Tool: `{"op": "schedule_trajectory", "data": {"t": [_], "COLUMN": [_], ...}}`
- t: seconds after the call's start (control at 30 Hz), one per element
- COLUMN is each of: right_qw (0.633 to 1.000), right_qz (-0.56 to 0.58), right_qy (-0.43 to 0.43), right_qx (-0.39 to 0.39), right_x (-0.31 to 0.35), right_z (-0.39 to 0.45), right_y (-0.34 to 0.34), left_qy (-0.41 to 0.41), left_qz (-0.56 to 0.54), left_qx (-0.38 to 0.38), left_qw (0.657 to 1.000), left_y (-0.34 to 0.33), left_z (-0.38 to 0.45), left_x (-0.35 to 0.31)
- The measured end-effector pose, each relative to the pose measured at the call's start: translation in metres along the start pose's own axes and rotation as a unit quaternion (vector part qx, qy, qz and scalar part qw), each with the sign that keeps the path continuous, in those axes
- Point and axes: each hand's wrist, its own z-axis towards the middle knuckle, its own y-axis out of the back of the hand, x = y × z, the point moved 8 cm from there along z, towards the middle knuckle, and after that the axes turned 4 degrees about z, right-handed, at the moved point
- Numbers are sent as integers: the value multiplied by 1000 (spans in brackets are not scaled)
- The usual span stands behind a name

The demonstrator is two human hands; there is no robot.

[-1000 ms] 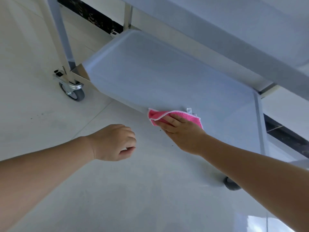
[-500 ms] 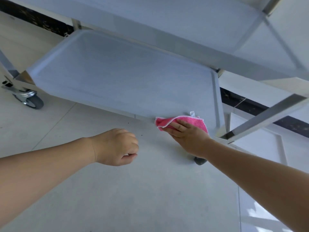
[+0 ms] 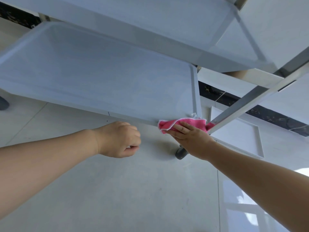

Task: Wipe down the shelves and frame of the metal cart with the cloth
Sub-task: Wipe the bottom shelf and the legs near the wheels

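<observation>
The metal cart's bottom shelf (image 3: 100,77) is a pale tray with a raised rim. A higher shelf (image 3: 167,22) hangs over it. My right hand (image 3: 189,136) presses a pink cloth (image 3: 192,123) flat on the bottom shelf's near right corner, against the shiny frame post (image 3: 247,101). The cloth's white tag sticks up at the rim. My left hand (image 3: 118,139) hovers over the floor in a loose fist, holding nothing, just in front of the shelf's near edge.
A grey caster wheel (image 3: 181,153) shows under my right wrist, another (image 3: 3,103) at the far left edge. Pale tiled floor (image 3: 133,190) lies below. A white wall panel (image 3: 237,136) and a dark stone strip (image 3: 267,116) run behind the cart.
My right hand has slid the cloth to the right along the shelf's near edge, from its middle to the right corner beside the post. My view has swung right with it.
</observation>
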Motion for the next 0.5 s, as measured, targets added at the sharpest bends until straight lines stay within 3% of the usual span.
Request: {"op": "schedule_trajectory", "data": {"t": [0.4,0.5], "right_qw": [998,997], "right_qz": [26,-25], "right_qy": [-35,-50], "right_qx": [-38,-57], "right_x": [-3,-19], "right_z": [-38,-70], "right_y": [18,43], "left_qy": [-46,-69], "left_qz": [15,21], "left_qx": [-62,-74], "left_qw": [997,995], "left_y": [13,20], "left_z": [8,21], "left_x": [-11,-17]}}
